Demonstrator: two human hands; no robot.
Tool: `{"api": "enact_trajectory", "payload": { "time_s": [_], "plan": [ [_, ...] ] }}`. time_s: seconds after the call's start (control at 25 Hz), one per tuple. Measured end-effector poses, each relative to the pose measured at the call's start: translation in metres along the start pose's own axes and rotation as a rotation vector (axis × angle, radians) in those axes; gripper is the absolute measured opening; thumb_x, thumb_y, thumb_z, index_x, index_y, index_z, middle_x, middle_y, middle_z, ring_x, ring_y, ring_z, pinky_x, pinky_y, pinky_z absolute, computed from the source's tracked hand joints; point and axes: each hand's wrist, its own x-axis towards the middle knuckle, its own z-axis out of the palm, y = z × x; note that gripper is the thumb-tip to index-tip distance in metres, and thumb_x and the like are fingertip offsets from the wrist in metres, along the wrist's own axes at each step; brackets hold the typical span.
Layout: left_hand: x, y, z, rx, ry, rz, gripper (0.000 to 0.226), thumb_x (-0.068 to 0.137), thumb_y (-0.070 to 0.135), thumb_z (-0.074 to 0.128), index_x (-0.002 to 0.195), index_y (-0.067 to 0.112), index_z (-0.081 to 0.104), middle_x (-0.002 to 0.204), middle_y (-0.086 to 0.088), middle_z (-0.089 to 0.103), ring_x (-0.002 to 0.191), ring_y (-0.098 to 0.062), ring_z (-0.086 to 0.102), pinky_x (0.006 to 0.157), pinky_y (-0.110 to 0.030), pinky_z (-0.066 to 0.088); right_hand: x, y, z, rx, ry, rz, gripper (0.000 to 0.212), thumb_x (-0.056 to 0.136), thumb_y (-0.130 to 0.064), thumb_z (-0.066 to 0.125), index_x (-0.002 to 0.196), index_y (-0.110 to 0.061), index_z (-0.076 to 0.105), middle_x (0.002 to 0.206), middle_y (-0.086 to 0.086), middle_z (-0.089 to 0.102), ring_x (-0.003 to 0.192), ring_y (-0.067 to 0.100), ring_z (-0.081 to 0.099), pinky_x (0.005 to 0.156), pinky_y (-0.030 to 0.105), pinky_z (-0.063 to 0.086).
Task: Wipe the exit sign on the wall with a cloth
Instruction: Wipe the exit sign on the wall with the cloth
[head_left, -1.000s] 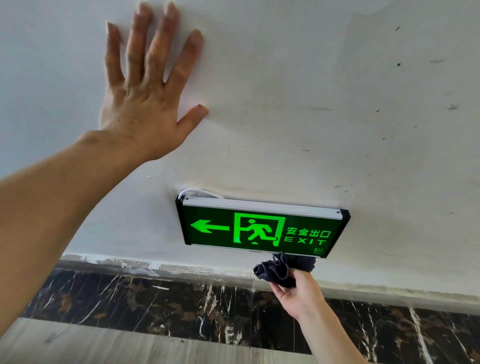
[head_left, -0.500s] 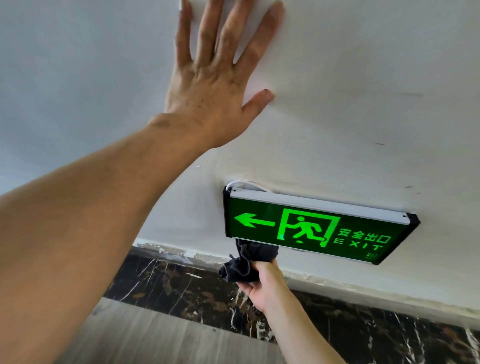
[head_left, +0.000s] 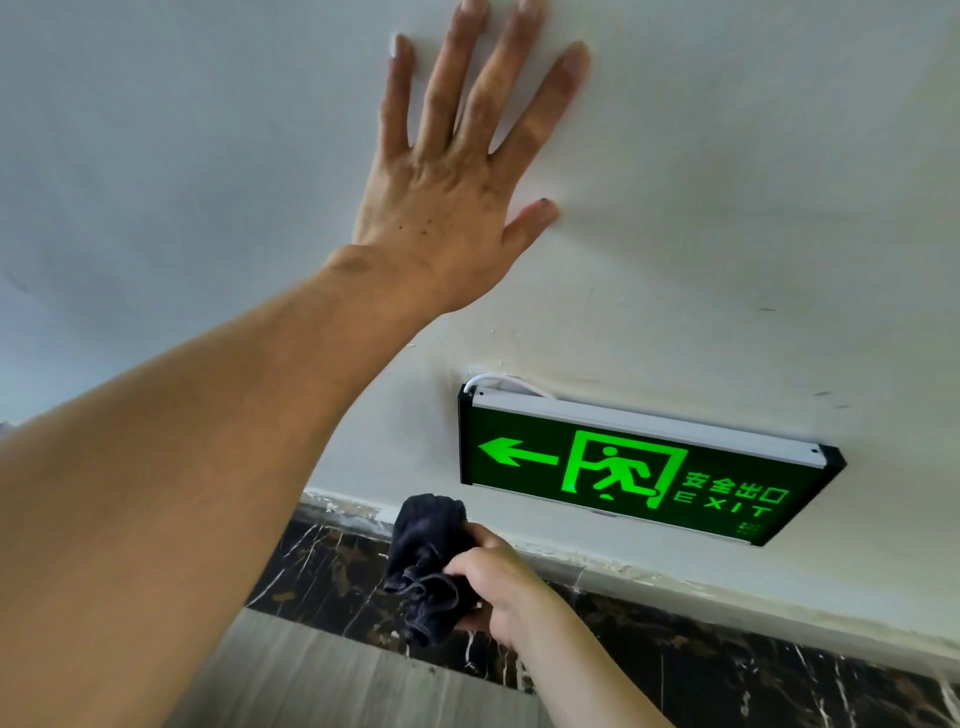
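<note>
— Wiping where next? The right hand (head_left: 498, 582) has its grip clenched on the cloth (head_left: 426, 566), below and left of the sign (head_left: 623, 467), not touching it.

— Lift it onto the face, stroke lightly. The left hand (head_left: 452, 208) lies released, flat on the wall (head_left: 753, 208); dark marble skirting (head_left: 727, 660) runs beneath.

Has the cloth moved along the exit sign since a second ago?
Yes. The cloth has slid leftward, from beneath the EXIT lettering to below and past the left end of the exit sign, gripped by the right hand.
</note>
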Motion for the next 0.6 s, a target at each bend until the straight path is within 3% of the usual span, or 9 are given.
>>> {"api": "enact_trajectory", "payload": {
  "time_s": [0.2,0.32,0.44,0.6],
  "plan": [
    [0.000,0.001,-0.005,-0.011,-0.033,0.008,0.075,0.095,0.056,0.028,0.154,0.025,-0.006,0.162,-0.013,-0.001,0.147,-0.038,-0.001,0.114,-0.062,0.005,-0.040,-0.008,-0.042,-0.153,0.228,-0.256,0.043,0.081,0.001,0.052,0.096,-0.039,0.056,0.102,-0.006,0.066,0.093,0.020,0.066,0.084,0.046,0.058],
    [-0.002,0.002,-0.003,-0.025,-0.051,0.001,0.073,0.095,0.058,0.022,0.149,0.027,-0.016,0.159,-0.004,-0.011,0.146,-0.035,-0.005,0.115,-0.061,0.002,-0.066,-0.009,-0.065,-0.232,0.349,-0.352,0.040,0.079,-0.007,0.058,0.101,-0.040,0.052,0.101,-0.015,0.063,0.093,0.011,0.063,0.089,0.043,0.055],
    [-0.004,0.002,-0.005,-0.039,-0.097,-0.010,0.072,0.095,0.059,0.020,0.150,0.027,-0.014,0.160,-0.004,-0.010,0.146,-0.033,-0.007,0.115,-0.060,0.001,-0.095,-0.009,-0.085,-0.255,0.470,-0.412,0.037,0.076,-0.014,0.063,0.102,-0.037,0.051,0.098,-0.016,0.065,0.087,0.007,0.063,0.086,0.038,0.053],
    [-0.008,0.013,-0.019,-0.215,-0.084,-0.061,0.072,0.096,0.056,0.025,0.154,0.022,0.002,0.162,-0.014,0.003,0.147,-0.035,0.000,0.117,-0.055,0.004,-0.127,-0.012,-0.103,-0.251,0.576,-0.535,0.034,0.075,-0.016,0.067,0.095,-0.038,0.051,0.093,-0.018,0.065,0.084,0.002,0.062,0.077,0.031,0.049]
  ]
}}
